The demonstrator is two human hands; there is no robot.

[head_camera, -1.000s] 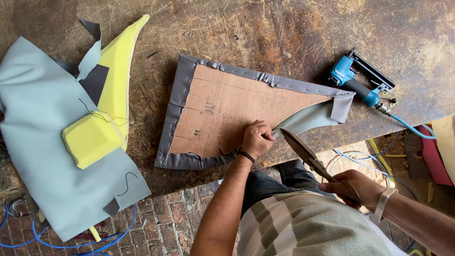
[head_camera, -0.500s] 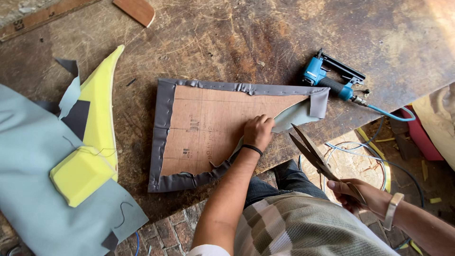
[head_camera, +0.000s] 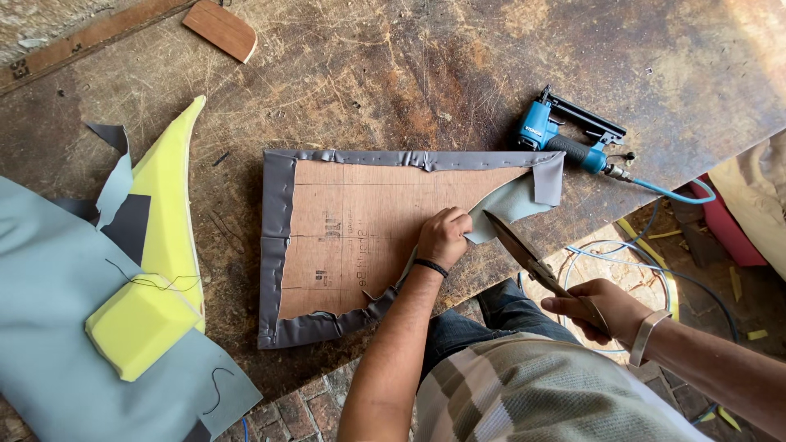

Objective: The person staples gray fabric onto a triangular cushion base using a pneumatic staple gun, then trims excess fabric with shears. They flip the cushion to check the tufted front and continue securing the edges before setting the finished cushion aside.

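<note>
Head view, the only one. A wedge-shaped plywood panel (head_camera: pixel 360 237) lies flat on the scarred wooden desk (head_camera: pixel 393 74), bare wood side up. Its long axis runs left to right: wide end at the left, narrowing to a tip at the right, toward the blue pneumatic stapler (head_camera: pixel 565 135). Grey fabric (head_camera: pixel 274 245) is folded over the top, left and lower edges; at the tip a loose grey flap (head_camera: pixel 536 188) hangs free.

The left hand (head_camera: pixel 446 236) rests on the panel's lower right edge, fingers curled shut on the fabric edge there — exactly how much it pinches is hidden under the knuckles. A black band sits on that wrist.

The right hand (head_camera: pixel 598 309) is off the desk edge, closed around the handles of large scissors (head_camera: pixel 520 250). The blades point up-left toward the left hand and the flap; whether they are parted is hard to tell, since they read as one dark shape. The handles are hidden in the fist. A metal bracelet sits on that wrist.

The stapler lies beyond the tip, its blue hose (head_camera: pixel 671 195) trailing off the desk to the right.

At the left lie yellow foam (head_camera: pixel 155 278) and a large sheet of grey cloth (head_camera: pixel 49 327) — cut off by the frame. A brown wood piece (head_camera: pixel 219 29) lies at the top edge.
</note>
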